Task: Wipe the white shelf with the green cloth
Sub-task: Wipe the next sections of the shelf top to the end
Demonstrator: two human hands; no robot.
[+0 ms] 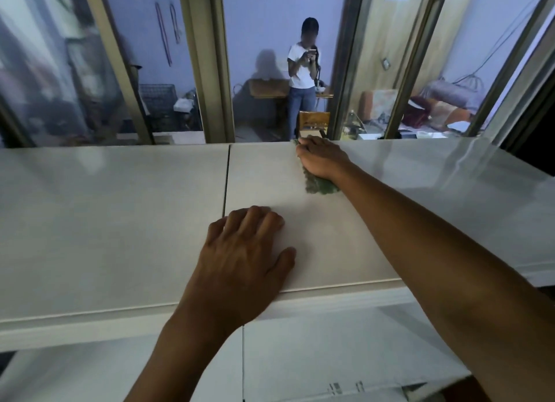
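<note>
The white shelf (120, 215) spans the whole view, with a thin seam running front to back left of centre. My right hand (322, 158) reaches to the shelf's far edge and presses down on the green cloth (319, 187); most of the cloth is hidden under the palm, and a crumpled part shows beneath the wrist. My left hand (249, 251) lies flat on the shelf near its front edge, fingers spread, holding nothing.
Behind the shelf stands a glass window with several metal frame bars (210, 62). Beyond the glass a person (303, 80) stands in a room with furniture. A second white surface (330, 356) lies below the shelf's front edge.
</note>
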